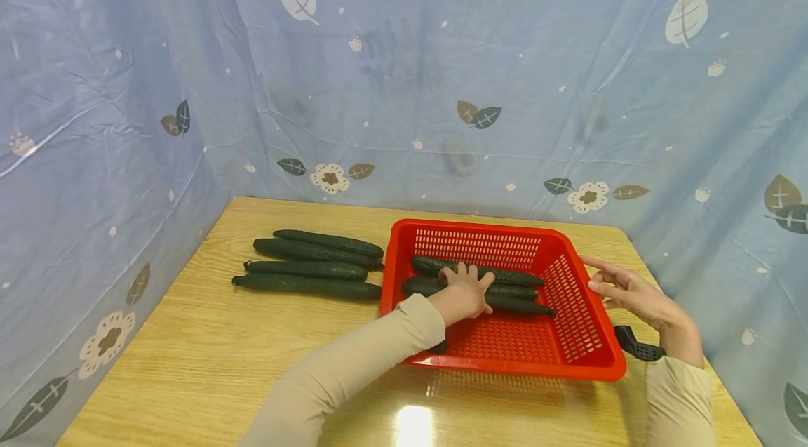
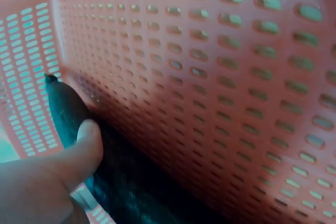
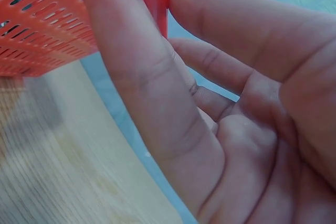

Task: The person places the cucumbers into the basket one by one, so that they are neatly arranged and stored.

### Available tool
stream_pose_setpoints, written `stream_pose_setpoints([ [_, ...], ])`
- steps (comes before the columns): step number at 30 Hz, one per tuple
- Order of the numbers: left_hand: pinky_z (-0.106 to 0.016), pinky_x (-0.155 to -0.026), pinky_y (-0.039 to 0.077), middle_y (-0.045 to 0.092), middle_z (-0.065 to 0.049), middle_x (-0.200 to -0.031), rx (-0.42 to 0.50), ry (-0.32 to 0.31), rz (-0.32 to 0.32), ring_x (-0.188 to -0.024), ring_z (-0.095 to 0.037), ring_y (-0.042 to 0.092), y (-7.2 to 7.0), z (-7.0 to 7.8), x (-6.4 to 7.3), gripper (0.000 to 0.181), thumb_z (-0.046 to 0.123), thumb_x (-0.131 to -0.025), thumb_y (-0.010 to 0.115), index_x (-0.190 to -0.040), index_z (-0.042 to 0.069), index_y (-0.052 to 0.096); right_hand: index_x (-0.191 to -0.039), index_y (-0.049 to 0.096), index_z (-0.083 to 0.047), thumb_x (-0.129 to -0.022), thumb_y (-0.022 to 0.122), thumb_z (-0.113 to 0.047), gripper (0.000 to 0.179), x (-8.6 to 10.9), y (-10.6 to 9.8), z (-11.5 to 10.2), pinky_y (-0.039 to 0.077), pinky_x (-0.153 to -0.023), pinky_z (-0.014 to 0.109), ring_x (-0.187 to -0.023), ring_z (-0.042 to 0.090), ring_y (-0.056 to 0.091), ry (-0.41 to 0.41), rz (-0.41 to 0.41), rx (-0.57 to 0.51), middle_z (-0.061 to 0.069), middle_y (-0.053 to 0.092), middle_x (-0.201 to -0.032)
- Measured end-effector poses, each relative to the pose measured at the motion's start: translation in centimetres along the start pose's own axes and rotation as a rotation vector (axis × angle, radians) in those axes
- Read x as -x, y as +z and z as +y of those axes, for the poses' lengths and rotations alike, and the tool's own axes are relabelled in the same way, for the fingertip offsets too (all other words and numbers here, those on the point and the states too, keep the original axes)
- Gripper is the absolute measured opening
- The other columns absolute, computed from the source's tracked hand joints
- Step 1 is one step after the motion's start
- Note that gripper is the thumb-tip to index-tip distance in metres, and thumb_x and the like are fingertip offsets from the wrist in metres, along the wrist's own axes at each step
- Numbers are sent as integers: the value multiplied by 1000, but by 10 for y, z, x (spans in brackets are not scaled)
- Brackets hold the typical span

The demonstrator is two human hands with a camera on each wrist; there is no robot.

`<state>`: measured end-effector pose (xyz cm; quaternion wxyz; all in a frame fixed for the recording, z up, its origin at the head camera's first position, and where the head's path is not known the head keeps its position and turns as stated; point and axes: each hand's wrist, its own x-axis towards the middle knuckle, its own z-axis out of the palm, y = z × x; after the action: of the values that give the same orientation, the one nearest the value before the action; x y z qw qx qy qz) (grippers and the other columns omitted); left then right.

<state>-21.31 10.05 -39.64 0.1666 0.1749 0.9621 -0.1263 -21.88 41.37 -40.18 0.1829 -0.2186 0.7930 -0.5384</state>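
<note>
A red perforated plastic basket [image 1: 505, 368] stands on the right half of the table, with cucumbers lying lengthwise in it. My left hand [image 1: 466, 295] reaches down inside and grips the nearest cucumber [image 1: 520, 306]. In the left wrist view, the thumb lies along that dark cucumber [image 2: 126, 166], near its stem end. Beyond it are a middle cucumber [image 1: 514, 291] and a far cucumber [image 1: 511, 277], both partly covered by the fingers. At the basket's right side my right hand [image 1: 640, 299] pinches the rim between thumb and fingers, as the right wrist view shows close up.
Several cucumbers [image 1: 309, 284] lie side by side on the wooden table [image 1: 252, 356], left of the basket. Blue patterned cloth [image 1: 404, 82] hangs behind the table and along both sides. A black wrist mount [image 1: 637, 345] sits at my right wrist.
</note>
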Motion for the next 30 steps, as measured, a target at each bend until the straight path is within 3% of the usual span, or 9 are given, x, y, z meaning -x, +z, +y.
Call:
stream_pose_setpoints([
  [5, -39, -94, 37, 37, 4, -131, -48, -35, 43, -120, -19, 37, 1, -5, -5, 76, 71, -71, 58, -132, 39, 27, -146, 15, 1, -99, 39, -4, 53, 0, 0, 0, 54, -70, 34, -84, 10, 61, -10, -7, -8, -3, 54, -95],
  [10, -39, -96, 35, 36, 3, -131, -48, -37, 57, -119, -19, 37, 1, -12, -8, 81, 74, -67, 59, -133, 38, 28, -146, 16, 1, -99, 39, -2, 52, 0, -1, 2, 54, -69, 35, -84, 12, 62, -24, -20, -25, -3, 55, -95],
  [16, -39, -102, 31, 35, 3, -135, -104, 7, 99, -123, -18, 35, -4, -17, -8, 76, 71, -73, 55, -135, 37, 28, -146, 16, 1, -99, 38, -1, 52, 0, -2, 4, 54, -70, 35, -85, 11, 62, -40, -30, -41, -3, 55, -96],
  [20, -40, -107, 27, 32, 4, -140, -115, 17, 91, -131, -19, 30, -9, -22, -7, 75, 70, -79, 48, -142, 39, 22, -146, 16, 1, -99, 38, -1, 52, 1, -2, 5, 54, -71, 34, -85, 11, 61, -36, -25, -32, -3, 55, -96],
  [26, -43, -109, 23, 31, 2, -144, -86, 37, 98, -135, -20, 26, -16, -30, -6, 71, 71, -83, 37, -145, 40, 20, -145, 16, 3, -98, 37, 1, 51, 0, -2, 6, 54, -69, 35, -84, 12, 61, -49, -27, -28, -3, 56, -95],
  [30, -44, -110, 21, 30, 0, -147, -43, 52, 126, -138, -22, 23, -21, -37, -3, 69, 69, -85, 37, -145, 37, 23, -145, 16, 3, -98, 37, 2, 52, 0, -2, 6, 54, -69, 36, -84, 12, 61, -61, -37, -32, -3, 56, -96],
])
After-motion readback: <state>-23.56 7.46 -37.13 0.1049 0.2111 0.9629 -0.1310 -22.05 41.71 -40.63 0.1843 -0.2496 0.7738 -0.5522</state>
